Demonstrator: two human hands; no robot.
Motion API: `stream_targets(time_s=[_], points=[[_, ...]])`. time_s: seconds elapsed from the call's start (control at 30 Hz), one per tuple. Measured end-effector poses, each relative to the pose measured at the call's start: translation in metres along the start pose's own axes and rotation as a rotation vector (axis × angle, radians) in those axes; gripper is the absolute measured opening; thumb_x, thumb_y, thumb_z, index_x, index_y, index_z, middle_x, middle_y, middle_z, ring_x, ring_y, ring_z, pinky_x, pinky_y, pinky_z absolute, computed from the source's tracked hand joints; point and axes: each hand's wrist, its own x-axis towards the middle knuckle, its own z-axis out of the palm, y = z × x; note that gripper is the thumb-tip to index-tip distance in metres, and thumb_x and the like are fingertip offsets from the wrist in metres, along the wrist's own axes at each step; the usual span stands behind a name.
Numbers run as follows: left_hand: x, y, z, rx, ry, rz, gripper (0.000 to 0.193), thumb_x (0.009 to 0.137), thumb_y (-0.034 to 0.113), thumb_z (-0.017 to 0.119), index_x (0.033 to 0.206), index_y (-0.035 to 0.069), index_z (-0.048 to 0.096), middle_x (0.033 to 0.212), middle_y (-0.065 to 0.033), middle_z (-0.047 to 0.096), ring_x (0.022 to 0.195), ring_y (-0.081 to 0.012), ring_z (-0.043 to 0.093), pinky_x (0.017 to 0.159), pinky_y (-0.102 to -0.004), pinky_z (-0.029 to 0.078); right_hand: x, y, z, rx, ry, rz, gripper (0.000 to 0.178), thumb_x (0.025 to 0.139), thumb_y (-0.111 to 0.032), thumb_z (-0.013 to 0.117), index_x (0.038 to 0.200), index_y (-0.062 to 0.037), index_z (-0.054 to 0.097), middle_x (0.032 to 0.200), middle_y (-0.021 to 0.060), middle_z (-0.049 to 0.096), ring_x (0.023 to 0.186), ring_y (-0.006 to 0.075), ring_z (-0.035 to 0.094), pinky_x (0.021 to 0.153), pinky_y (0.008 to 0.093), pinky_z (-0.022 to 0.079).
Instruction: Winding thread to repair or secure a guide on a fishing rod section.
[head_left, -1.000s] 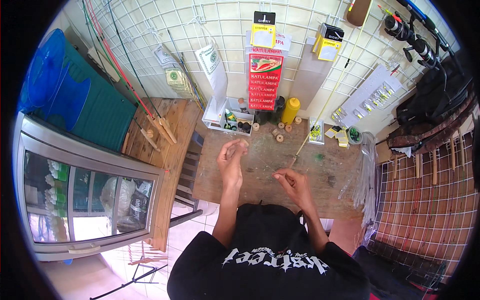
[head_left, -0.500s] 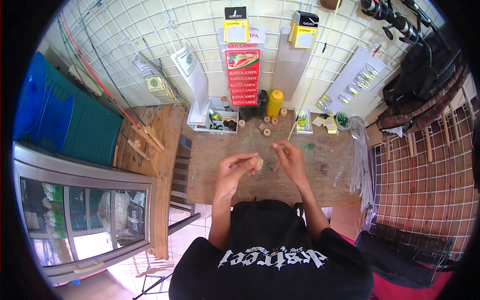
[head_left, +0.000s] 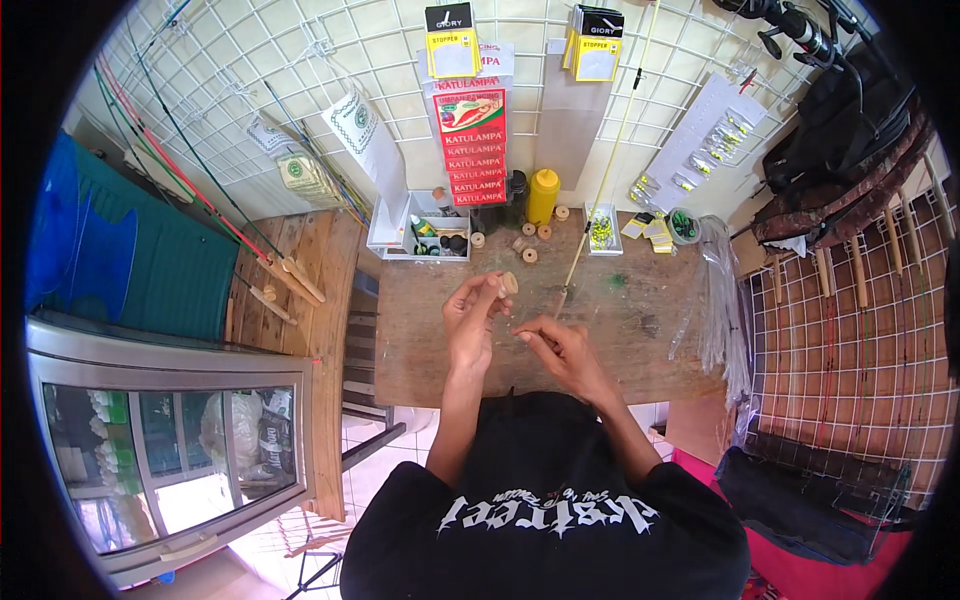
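My left hand (head_left: pixel 474 312) is closed around a small pale wooden spool (head_left: pixel 509 284), held above the worktable (head_left: pixel 420 340). Close to its right, my right hand (head_left: pixel 558 347) has thumb and forefinger pinched together just below the spool. Anything between those fingertips is too fine to make out. A slim yellowish fishing rod (head_left: pixel 589 225) slants up from the table behind my right hand and leans toward the wall grid. Several more wooden spools (head_left: pixel 528 254) lie loose at the back of the table.
Along the back edge stand a white divided box (head_left: pixel 440 240), a yellow squeeze bottle (head_left: pixel 543 198) and a small white tray (head_left: pixel 603 232). Clear plastic strips (head_left: pixel 718 310) hang at the right edge. A glass-fronted cabinet (head_left: pixel 175 440) stands at left.
My left hand has risen, lifting the spool higher. My right hand has dropped and swung left, its pinch now below the spool. The view has shifted slightly.
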Motion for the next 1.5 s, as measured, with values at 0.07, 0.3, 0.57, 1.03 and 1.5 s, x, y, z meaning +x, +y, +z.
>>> stream_targets(time_s=[0.07, 0.3, 0.57, 1.03, 1.5], points=[[0.002, 0.004, -0.001, -0.041, -0.023, 0.068, 0.018, 0.089, 0.012, 0.066, 0.101, -0.002, 0.064, 0.09, -0.0087, 0.066, 0.07, -0.0142, 0.061, 0.063, -0.0254, 0.049, -0.003, 0.0, 0.0, 0.035, -0.019, 0.076, 0.018, 0.093, -0.009, 0.058, 0.11, -0.0063, 0.061, 0.054, 0.0054, 0.039, 0.049, 0.0079, 0.037, 0.046, 0.0276, 0.03], [0.015, 0.014, -0.005, -0.155, 0.092, 0.136, 0.015, 0.091, 0.016, 0.064, 0.1, 0.004, 0.062, 0.09, -0.0052, 0.066, 0.073, -0.0108, 0.062, 0.065, -0.0229, 0.052, -0.011, 0.01, 0.003, 0.228, 0.135, 0.191, 0.015, 0.094, -0.009, 0.057, 0.107, -0.0037, 0.062, 0.057, -0.0044, 0.042, 0.051, 0.0023, 0.034, 0.046, 0.0231, 0.027], [0.011, 0.03, -0.008, -0.176, 0.048, 0.148, 0.016, 0.093, 0.017, 0.062, 0.102, 0.003, 0.062, 0.095, -0.006, 0.066, 0.079, -0.0113, 0.063, 0.07, -0.0232, 0.055, -0.003, 0.041, -0.007, -0.109, 0.005, 0.206, 0.016, 0.093, -0.016, 0.06, 0.097, -0.0003, 0.06, 0.053, 0.008, 0.045, 0.05, 0.0108, 0.04, 0.048, 0.0308, 0.034], [-0.011, 0.028, -0.016, 0.552, -0.354, -0.051, 0.023, 0.084, 0.011, 0.072, 0.102, -0.003, 0.07, 0.092, -0.0108, 0.069, 0.077, -0.0116, 0.063, 0.066, -0.023, 0.048, 0.052, 0.015, -0.034, -0.203, 0.227, 0.001, 0.013, 0.096, -0.012, 0.052, 0.096, -0.0002, 0.049, 0.066, 0.0081, 0.046, 0.056, 0.0127, 0.042, 0.052, 0.0307, 0.034], [0.016, 0.011, -0.003, 0.047, -0.014, 0.01, 0.017, 0.087, 0.011, 0.068, 0.098, -0.003, 0.069, 0.09, -0.0077, 0.067, 0.072, -0.0121, 0.06, 0.065, -0.0251, 0.047, 0.005, -0.007, 0.001, 0.088, -0.203, 0.133, 0.01, 0.096, -0.013, 0.056, 0.1, -0.0049, 0.058, 0.064, -0.0037, 0.047, 0.052, 0.0002, 0.035, 0.044, 0.0228, 0.025]])
